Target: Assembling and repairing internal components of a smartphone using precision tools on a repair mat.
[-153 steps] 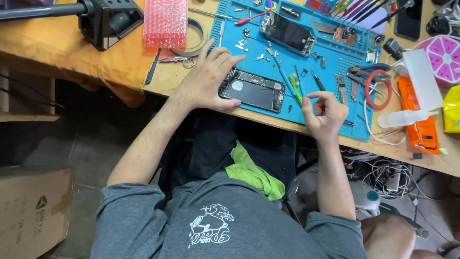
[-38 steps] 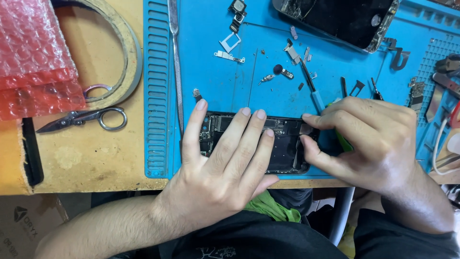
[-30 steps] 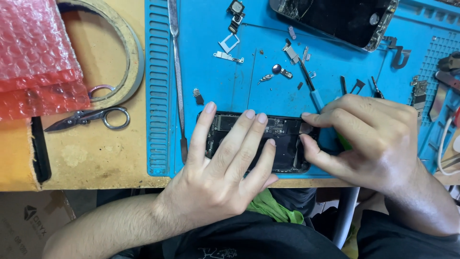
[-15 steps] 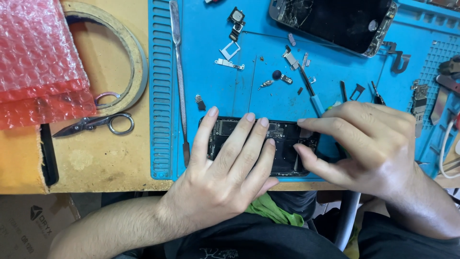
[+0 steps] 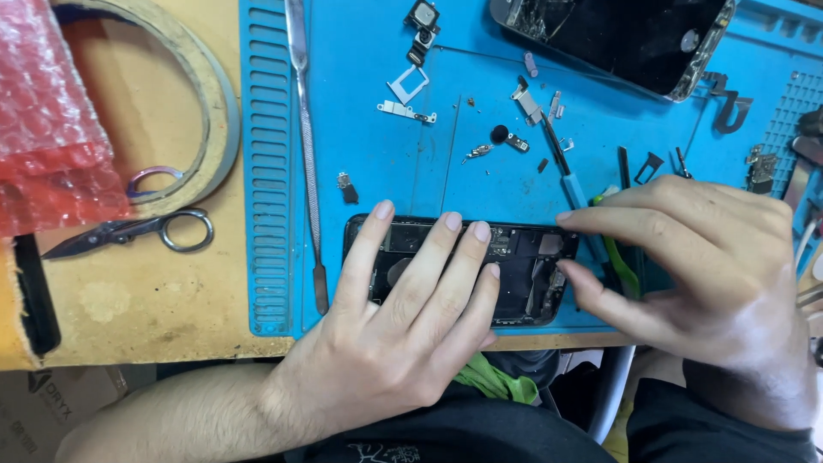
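Honestly, w/ our left hand (image 5: 403,334) flat, fingers spread, pinning the opened phone (image 5: 523,270) and our right hand (image 5: 711,274) pinching a green tool (image 5: 619,257), we risked slipping and gouging the board.

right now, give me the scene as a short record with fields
surface: blue repair mat on a wooden bench
left hand: left hand lies flat, fingers spread over the opened phone body
right hand: right hand at the phone's right end, fingers pinched on a green-handled tool
mat, top: detached cracked screen, small loose metal parts
mat, left: long metal spudger
bench, left: small scissors, tape roll, red bubble wrap
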